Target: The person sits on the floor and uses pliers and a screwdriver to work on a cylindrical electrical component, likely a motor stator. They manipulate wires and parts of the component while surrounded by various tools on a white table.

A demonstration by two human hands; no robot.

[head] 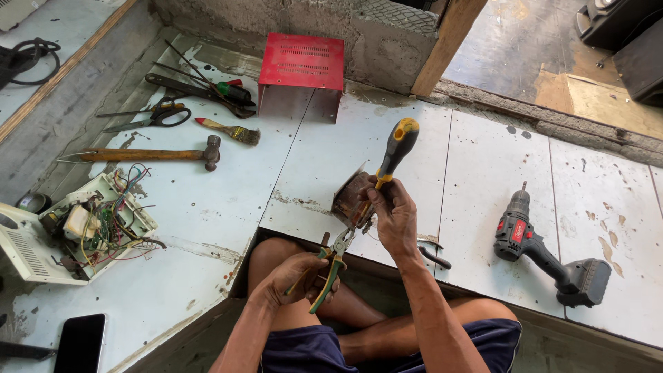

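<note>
My left hand (pixel 298 278) grips green-and-yellow handled pliers (pixel 331 266), whose jaws reach up to a small rusty metal part (pixel 349 197) held above my lap. My right hand (pixel 394 215) holds that part together with a screwdriver (pixel 395 150) that has a black and yellow handle pointing up and away. The pliers' jaws touch the lower edge of the metal part. My bare knees and dark blue shorts are below both hands.
A cordless drill (pixel 545 252) lies on the white tiled floor at right. A red metal cover (pixel 302 70) stands at the back. Hammer (pixel 148 155), scissors (pixel 148 117), brush (pixel 230 130) and an opened device with wires (pixel 83 228) lie left. A phone (pixel 79 342) is at lower left.
</note>
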